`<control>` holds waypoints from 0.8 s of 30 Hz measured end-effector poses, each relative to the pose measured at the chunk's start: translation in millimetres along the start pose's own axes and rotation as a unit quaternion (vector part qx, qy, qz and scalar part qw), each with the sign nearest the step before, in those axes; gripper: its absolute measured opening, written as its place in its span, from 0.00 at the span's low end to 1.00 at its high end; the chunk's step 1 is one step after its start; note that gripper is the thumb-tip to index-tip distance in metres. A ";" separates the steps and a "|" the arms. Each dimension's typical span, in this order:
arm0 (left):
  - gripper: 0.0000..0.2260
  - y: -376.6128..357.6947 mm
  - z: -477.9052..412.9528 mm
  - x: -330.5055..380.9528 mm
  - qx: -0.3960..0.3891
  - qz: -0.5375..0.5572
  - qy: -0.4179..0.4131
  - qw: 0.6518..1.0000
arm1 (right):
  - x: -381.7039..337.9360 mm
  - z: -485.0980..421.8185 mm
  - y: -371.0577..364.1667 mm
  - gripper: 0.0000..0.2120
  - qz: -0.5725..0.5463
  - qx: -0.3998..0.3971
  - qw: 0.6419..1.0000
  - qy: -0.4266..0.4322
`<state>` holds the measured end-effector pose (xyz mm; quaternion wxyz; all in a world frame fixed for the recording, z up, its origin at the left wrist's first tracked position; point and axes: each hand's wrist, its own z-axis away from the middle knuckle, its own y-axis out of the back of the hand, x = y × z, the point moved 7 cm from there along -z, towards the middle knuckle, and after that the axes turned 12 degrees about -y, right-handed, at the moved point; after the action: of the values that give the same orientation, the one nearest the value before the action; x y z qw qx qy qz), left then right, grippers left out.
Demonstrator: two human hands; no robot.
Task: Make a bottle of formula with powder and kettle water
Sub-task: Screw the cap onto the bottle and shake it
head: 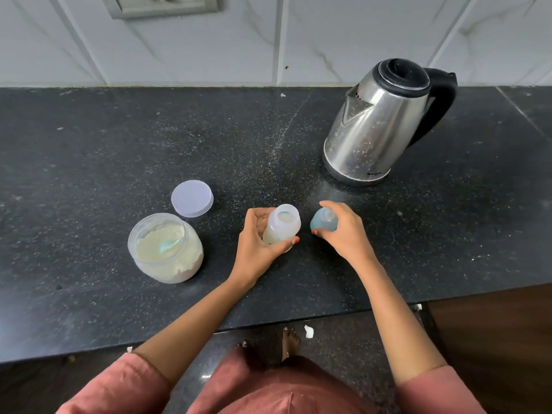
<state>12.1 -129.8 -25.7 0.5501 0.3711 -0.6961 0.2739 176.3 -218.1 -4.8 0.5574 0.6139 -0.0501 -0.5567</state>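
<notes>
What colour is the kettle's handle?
The kettle handle is black, clearest in the head view.

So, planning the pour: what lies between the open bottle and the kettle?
In the head view, only bare dark counter lies between the bottle and the kettle. The right hand, holding the teal top, sits beside that stretch, not in it.

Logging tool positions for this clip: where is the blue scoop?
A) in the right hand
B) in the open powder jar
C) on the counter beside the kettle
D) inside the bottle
B: the blue scoop lies inside the open jar, while the left hand grips the bottle and the right hand holds the teat cap.
</notes>
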 end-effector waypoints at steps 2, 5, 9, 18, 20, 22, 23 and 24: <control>0.26 0.6 1.2 0.2 0.000 0.002 -0.004 1.000 | 0.2 0.6 1.1 0.28 0.007 0.001 1.000 -0.009; 0.26 1.8 2.9 -1.1 -0.001 0.007 -0.006 1.000 | -5.9 3.0 8.9 0.28 0.004 0.010 1.000 -0.009; 0.27 2.1 4.4 -2.9 -0.005 0.012 -0.007 1.000 | -30.8 10.9 34.8 0.27 -0.036 0.042 0.998 0.035; 0.26 0.3 6.0 -4.9 -0.030 -0.001 -0.004 1.000 | -99.1 46.8 54.3 0.27 -0.063 -0.004 0.988 0.141; 0.25 0.3 6.3 -4.9 -0.039 -0.012 -0.006 0.999 | -107.1 53.1 44.1 0.27 -0.024 -0.032 0.988 0.150; 0.25 1.8 6.3 -6.3 -0.053 -0.032 -0.008 0.998 | -111.1 56.6 34.7 0.27 0.012 -0.050 0.987 0.153; 0.25 3.1 6.2 -7.1 -0.060 -0.044 -0.010 0.997 | -112.2 57.7 30.6 0.27 0.029 -0.057 0.986 0.154; 0.25 4.3 6.3 -7.9 -0.067 -0.056 -0.013 0.996 | -112.8 58.6 27.0 0.27 0.043 -0.064 0.985 0.155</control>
<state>6.0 -130.6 -34.8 0.5790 0.3760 -0.6979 0.1906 105.8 -188.1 100.1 0.6198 0.6530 0.0462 -0.4327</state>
